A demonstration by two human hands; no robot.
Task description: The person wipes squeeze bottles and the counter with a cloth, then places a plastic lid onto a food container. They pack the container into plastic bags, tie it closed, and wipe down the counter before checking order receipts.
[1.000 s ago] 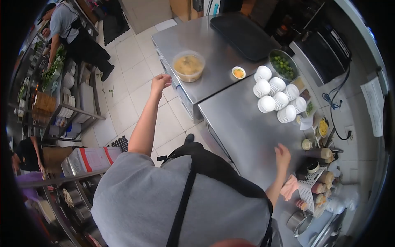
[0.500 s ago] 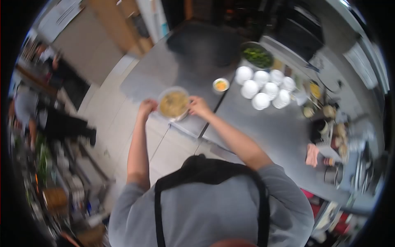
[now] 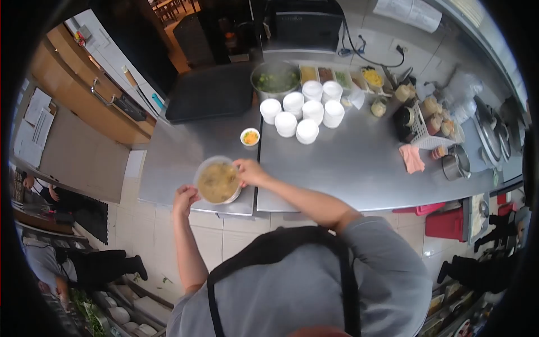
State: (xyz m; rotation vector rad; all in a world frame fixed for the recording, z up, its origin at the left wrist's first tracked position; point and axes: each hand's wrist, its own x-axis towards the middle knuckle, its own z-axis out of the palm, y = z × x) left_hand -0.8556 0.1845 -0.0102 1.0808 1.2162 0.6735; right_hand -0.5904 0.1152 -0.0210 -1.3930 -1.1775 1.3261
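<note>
Between my two hands is a round, pale tub of yellowish-brown soup (image 3: 218,183), at the front edge of the steel counter (image 3: 325,174). My left hand (image 3: 185,199) pinches the tub's rim on the left. On the opposite side, my right hand (image 3: 250,172) grips the rim. Whether the tub's base rests on the counter I cannot tell. Just beyond it stands a small white cup (image 3: 250,137) with orange and green bits inside. Several stacks of white bowls (image 3: 307,130) stand farther back to the right.
A steaming pot of greens (image 3: 275,77) and a black tray (image 3: 210,94) sit at the back. Small topping containers line the wall. A basket of bottles (image 3: 429,121), a pink cloth (image 3: 412,158) and a metal pot (image 3: 455,164) are at right. Other people (image 3: 73,264) stand behind me.
My view has swung round, so the counter and bowl stacks appear farther left. Both hands still hold the soup tub, which now appears lower and nearer the counter's front edge.
</note>
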